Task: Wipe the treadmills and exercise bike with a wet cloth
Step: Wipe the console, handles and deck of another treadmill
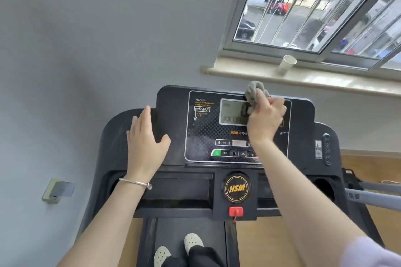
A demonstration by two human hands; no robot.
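A black treadmill console point(173, 128) fills the middle of the view, with a grey display screen point(232, 112) and a row of buttons below it. My right hand point(265, 121) grips a bunched grey cloth point(255, 92) and holds it against the right side of the screen, near the console's top edge. My left hand point(144, 143) lies flat with straight fingers on the console's left wing. I stand on the treadmill belt point(173, 232); my white shoes show at the bottom.
A white paper cup point(286, 64) stands on the windowsill point(238, 72) just behind the console. A red safety key point(236, 212) hangs under the round HSM badge. A wall socket point(58, 189) sits low left. Grey bars point(373, 196) of another machine lie at the right.
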